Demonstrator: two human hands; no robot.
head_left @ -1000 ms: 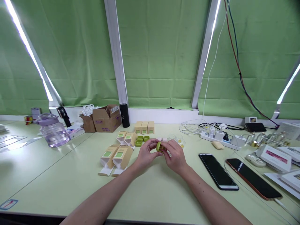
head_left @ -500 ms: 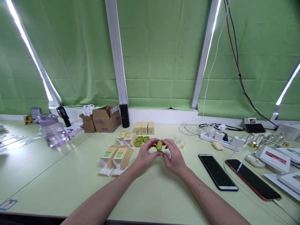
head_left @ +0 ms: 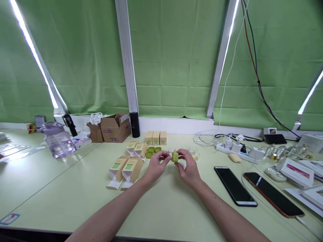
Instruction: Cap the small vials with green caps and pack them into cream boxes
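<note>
A small glossy green case [head_left: 175,157] is held up above the table between my hands. My right hand [head_left: 188,168] grips it from the right, thumb below and fingers above. My left hand [head_left: 157,166] is closed in a pinch at the case's left side; the fingertips hide the exact contact. Just beyond the hands, several similar green cases [head_left: 150,153] sit grouped on the table. A pale round piece [head_left: 172,150] shows behind the held case, and clear plastic cups with yellow centres [head_left: 194,154] are to the right.
Open kraft boxes [head_left: 132,169] stand left of my hands, closed ones [head_left: 156,138] behind. Two phones [head_left: 236,186] lie on the right, near a power strip [head_left: 237,151] with cables. A purple-lidded jug [head_left: 58,141], a cardboard box [head_left: 114,129] and a black cylinder [head_left: 134,125] are farther left.
The green case has turned so a broader face shows, and it sits slightly further right. My left fingers have drawn together into a pinch at its side.
</note>
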